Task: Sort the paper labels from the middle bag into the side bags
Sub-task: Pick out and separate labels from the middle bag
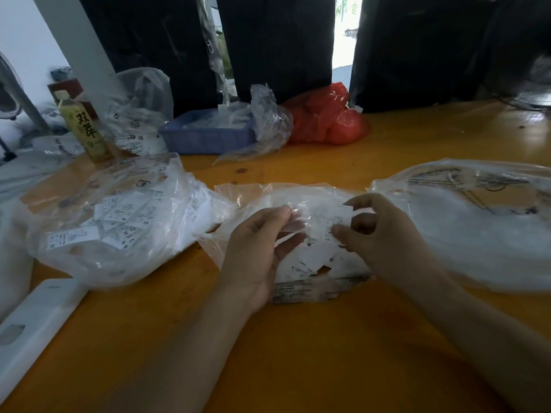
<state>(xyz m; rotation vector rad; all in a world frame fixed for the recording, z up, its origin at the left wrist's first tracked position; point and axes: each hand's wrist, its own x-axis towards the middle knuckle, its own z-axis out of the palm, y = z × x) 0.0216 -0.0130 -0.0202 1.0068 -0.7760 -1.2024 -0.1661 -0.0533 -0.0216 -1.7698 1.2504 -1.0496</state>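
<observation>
- Tabletop [298,368]: orange-yellow wood.
- Side bags [125,222]: clear plastic, black print.
- Labels [119,213]: white, black size letters (S, XL).
- Tray [205,138]: blue.
- Far bag [325,120]: red.
- Bottle [83,126]: yellow-green, dark characters.

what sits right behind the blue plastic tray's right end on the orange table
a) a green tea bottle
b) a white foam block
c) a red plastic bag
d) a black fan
c, the red plastic bag lies bunched on the orange table just right of the blue plastic tray, with crumpled clear plastic between them, while the green tea bottle stands off to the tray's left.
</observation>
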